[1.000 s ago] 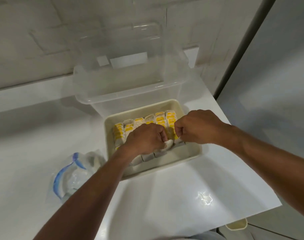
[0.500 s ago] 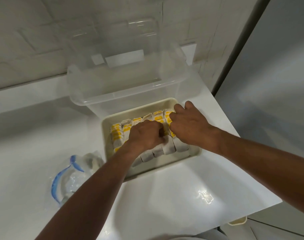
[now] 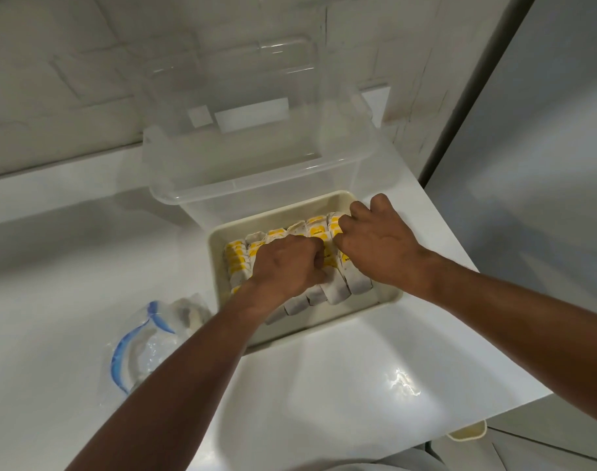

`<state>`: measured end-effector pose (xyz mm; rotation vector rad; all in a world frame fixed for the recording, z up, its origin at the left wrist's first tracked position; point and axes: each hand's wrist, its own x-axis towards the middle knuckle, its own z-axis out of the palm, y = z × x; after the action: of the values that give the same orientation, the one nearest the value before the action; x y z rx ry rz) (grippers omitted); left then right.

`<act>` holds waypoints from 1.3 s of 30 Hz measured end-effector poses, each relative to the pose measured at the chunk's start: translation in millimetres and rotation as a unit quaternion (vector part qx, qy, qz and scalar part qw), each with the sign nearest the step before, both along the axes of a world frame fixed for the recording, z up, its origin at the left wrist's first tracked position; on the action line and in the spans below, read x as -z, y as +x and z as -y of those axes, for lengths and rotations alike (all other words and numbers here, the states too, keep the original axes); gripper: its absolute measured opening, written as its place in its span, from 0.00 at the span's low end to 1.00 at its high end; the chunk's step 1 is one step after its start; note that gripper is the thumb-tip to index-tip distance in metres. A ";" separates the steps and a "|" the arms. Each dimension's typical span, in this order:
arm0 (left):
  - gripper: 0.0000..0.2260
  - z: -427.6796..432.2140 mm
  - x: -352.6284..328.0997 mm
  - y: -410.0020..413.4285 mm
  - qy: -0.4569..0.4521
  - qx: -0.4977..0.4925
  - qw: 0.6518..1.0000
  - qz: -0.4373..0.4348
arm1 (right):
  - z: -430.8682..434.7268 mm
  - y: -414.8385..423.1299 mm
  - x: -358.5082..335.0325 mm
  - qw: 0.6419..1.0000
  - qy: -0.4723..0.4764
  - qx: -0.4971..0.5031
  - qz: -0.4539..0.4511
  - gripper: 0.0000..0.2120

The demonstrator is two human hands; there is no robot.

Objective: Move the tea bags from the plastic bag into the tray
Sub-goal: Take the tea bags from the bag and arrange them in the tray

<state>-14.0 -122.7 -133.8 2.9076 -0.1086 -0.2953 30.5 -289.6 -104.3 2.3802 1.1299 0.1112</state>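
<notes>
Both your left hand [image 3: 287, 266] and right hand [image 3: 382, 246] curl fingers round the tea bags [image 3: 315, 228] packed in rows in the cream tray [image 3: 216, 266] — yellow labels, print too small to read — with the plastic bag [image 3: 144, 345] lying just left of it.

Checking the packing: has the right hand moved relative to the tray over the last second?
Yes. The right hand has shifted away from the person, from the tray middle toward its far right corner.
</notes>
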 end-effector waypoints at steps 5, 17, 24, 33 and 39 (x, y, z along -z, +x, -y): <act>0.18 8.9 -0.7 -6.3 0.076 0.027 0.997 -0.003 | -6.4 -17.3 -1.1 0.997 -0.037 0.000 -0.070 0.07; 0.16 -6.3 -9.9 -9.6 0.078 0.034 0.996 -0.013 | -12.0 -24.9 -4.1 0.988 -0.053 0.045 -0.137 0.11; 0.18 -44.8 -24.3 -31.1 0.248 0.102 0.962 -0.055 | -18.5 -30.2 4.9 0.963 0.023 0.072 -0.259 0.08; 0.23 -50.9 -18.0 -23.4 0.260 0.097 0.959 -0.052 | -28.4 -26.9 13.7 0.968 0.034 0.110 -0.224 0.10; 0.19 -55.7 -19.2 -33.4 0.230 0.091 0.969 -0.013 | -35.2 -37.5 3.0 0.944 0.169 0.134 -0.250 0.07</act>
<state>-47.4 -67.1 -114.6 3.3577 -0.3481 -0.4407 -7.0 -254.3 -107.3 2.9511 1.0425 -0.4518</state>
